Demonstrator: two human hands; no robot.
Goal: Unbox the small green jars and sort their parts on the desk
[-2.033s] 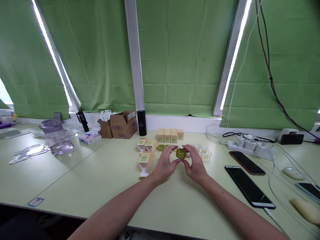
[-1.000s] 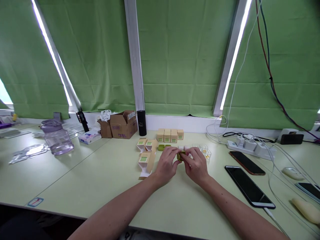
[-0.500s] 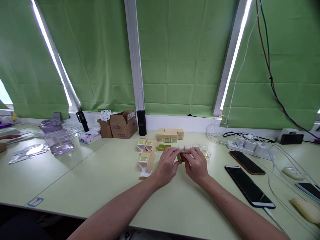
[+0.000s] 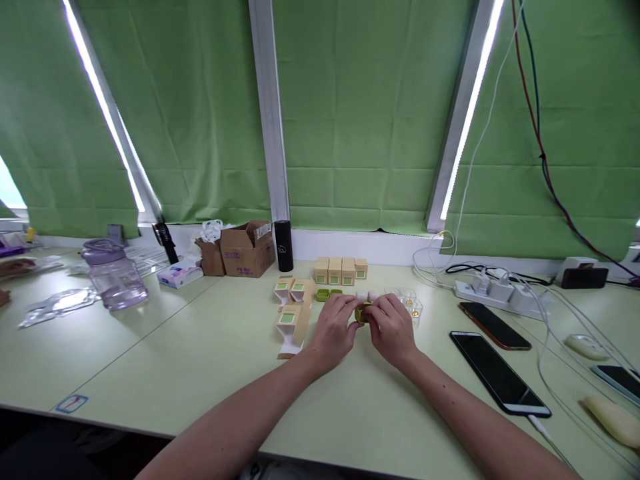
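Both hands meet over the pale green worktop (image 4: 210,360). The fingertips of the left hand (image 4: 336,330) and the right hand (image 4: 395,330) are pressed together from either side on a small olive-green round plastic case (image 4: 362,313), which sits in the grip just above the surface. It is mostly covered by fingers, so I cannot tell whether it is open or closed.

Judging by what lies around it, the work looks about half done. Behind the grip, four closed tan cardboard boxes with green squares (image 4: 341,270) stand in a tidy row. To the left of the grip, three open tan cartons with flaps out (image 4: 290,303) lie unfilled.

Just behind the grip lie two small green plastic pieces (image 4: 327,294) and two small white blocks (image 4: 367,295). Behind and to the right of the grip are what seem to be three clear plastic cups with gold bits inside (image 4: 409,301), though they are too small to count surely.
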